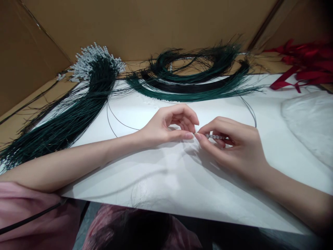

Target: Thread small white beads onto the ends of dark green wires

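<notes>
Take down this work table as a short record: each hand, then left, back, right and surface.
Right hand: pinching a white beaded strand
Left hand: touching or nearly touching right hand; grip unclear
Left: dark green bundle, white beads at far end
Back: curved green strands
Right: red ribbon
Surface: white tabletop
</notes>
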The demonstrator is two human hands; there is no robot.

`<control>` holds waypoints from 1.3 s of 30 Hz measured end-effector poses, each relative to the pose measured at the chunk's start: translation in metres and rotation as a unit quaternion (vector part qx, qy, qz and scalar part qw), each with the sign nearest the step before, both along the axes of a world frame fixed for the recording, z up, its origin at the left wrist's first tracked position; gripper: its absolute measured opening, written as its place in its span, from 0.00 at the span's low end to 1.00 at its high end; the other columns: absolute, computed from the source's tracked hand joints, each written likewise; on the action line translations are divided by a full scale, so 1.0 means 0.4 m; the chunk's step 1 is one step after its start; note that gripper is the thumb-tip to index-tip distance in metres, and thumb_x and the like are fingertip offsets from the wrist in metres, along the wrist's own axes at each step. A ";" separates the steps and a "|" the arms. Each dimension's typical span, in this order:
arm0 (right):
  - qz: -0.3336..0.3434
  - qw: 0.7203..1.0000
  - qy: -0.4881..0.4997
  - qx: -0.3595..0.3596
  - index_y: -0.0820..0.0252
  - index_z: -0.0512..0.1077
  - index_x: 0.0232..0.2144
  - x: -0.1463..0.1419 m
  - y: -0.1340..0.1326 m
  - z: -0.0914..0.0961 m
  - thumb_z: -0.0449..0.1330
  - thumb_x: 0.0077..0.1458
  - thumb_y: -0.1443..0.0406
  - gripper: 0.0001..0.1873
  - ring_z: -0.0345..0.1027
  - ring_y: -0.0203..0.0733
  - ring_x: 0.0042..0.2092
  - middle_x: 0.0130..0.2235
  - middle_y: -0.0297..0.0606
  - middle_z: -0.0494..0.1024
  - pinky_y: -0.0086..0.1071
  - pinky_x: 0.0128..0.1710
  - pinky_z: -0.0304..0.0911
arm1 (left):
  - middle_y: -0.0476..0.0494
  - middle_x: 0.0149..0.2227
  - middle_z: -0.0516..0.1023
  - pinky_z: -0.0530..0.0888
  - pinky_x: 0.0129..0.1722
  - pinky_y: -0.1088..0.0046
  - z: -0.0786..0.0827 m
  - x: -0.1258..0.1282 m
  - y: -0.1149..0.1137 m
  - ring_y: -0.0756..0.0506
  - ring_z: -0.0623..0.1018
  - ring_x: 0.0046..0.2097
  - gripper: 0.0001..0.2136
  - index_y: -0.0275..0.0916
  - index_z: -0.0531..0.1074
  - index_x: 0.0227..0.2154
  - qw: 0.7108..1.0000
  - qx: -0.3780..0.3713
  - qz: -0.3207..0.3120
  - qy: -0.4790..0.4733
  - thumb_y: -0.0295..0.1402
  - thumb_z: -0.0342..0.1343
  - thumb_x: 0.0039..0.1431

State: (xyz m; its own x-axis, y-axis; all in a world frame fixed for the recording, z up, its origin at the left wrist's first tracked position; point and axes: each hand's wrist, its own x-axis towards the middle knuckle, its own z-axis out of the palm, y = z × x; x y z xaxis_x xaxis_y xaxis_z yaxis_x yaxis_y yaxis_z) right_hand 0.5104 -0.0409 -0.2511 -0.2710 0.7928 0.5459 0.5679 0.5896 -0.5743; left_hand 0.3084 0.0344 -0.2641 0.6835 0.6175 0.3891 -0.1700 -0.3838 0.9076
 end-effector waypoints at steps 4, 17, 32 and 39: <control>0.005 1.000 -0.006 -0.006 0.57 0.73 0.27 -0.001 0.002 -0.003 0.63 0.55 0.71 0.06 0.53 0.33 0.23 0.26 0.31 0.71 0.32 0.24 0.52 | 0.46 0.33 0.79 0.76 0.38 0.78 -0.003 0.001 0.001 0.52 0.79 0.35 0.16 0.35 0.75 0.39 1.000 0.007 -0.003 0.005 0.33 0.72 0.50; 0.018 0.999 -0.019 -0.028 0.60 0.70 0.26 0.002 0.011 0.001 0.59 0.55 0.73 0.07 0.53 0.30 0.22 0.23 0.30 0.66 0.29 0.23 0.52 | 0.46 0.34 0.78 0.76 0.40 0.77 0.005 0.002 -0.009 0.52 0.79 0.37 0.12 0.36 0.74 0.39 0.999 0.012 0.021 0.039 0.32 0.69 0.55; 0.006 0.998 0.019 -0.065 0.60 0.69 0.27 -0.014 0.016 -0.010 0.59 0.56 0.70 0.06 0.52 0.29 0.23 0.25 0.31 0.68 0.29 0.24 0.52 | 0.45 0.36 0.76 0.73 0.38 0.75 0.022 -0.021 -0.029 0.51 0.75 0.36 0.05 0.35 0.74 0.40 0.989 0.086 0.074 0.095 0.29 0.60 0.62; 0.024 0.997 0.012 -0.066 0.62 0.72 0.30 -0.064 0.033 -0.015 0.59 0.56 0.71 0.03 0.51 0.28 0.23 0.28 0.31 0.73 0.28 0.26 0.52 | 0.46 0.36 0.77 0.73 0.40 0.76 0.029 -0.067 -0.038 0.51 0.75 0.37 0.05 0.36 0.74 0.39 0.990 0.083 0.080 0.075 0.30 0.61 0.62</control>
